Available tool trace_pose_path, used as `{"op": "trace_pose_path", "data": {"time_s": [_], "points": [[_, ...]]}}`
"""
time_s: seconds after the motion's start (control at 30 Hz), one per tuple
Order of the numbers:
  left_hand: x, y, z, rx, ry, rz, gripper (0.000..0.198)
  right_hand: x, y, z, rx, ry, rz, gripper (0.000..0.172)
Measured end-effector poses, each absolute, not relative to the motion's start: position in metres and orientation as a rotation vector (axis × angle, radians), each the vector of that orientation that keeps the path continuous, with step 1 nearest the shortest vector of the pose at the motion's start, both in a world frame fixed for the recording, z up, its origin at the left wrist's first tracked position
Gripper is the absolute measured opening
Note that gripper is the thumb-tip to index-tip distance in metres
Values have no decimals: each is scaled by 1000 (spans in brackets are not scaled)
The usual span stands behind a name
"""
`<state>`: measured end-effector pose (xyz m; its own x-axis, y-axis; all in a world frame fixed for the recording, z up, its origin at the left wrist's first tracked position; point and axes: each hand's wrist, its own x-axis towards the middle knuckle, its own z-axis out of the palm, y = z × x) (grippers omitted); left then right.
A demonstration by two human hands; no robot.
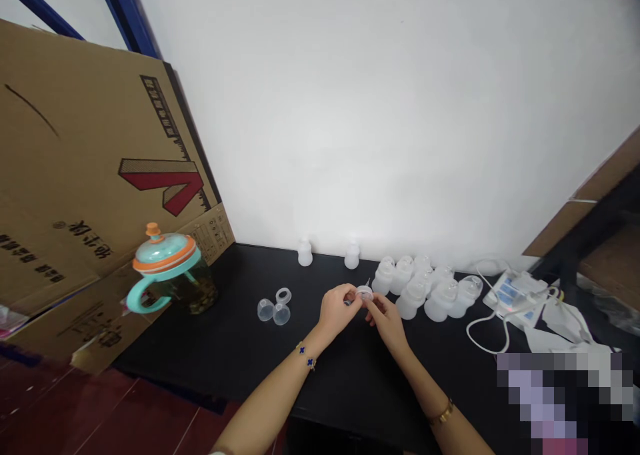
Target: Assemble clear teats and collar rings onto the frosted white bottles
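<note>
My left hand [341,308] and my right hand [389,321] meet over the black table, fingers closed on a white bottle collar ring [365,291] between them. A thin clear tip sticks up behind the ring; I cannot make out what it belongs to. To the left of my hands lie two clear domed caps [281,315] and another white collar ring [283,295]. Two small white baby bottles [305,253] stand apart near the wall. Beside my right hand, several white baby bottles with clear domed caps [411,298] form a group.
At the left stands a teal and orange lidded jug [165,268] with dark contents, before a large cardboard box [90,161]. On the right, a white device [517,298] lies with looped cables [483,341] and white paper. A white wall [360,108] rises behind the black table [225,348].
</note>
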<state>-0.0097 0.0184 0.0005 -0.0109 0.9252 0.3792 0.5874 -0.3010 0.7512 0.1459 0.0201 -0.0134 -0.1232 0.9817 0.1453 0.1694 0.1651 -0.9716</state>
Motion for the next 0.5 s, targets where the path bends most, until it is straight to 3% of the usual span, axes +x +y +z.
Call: {"op": "trace_pose_path", "data": {"time_s": [0.5], "points": [[-10, 22, -2, 1679, 1314, 1291, 15, 147, 21, -22, -1165, -1517, 1030, 49]]}}
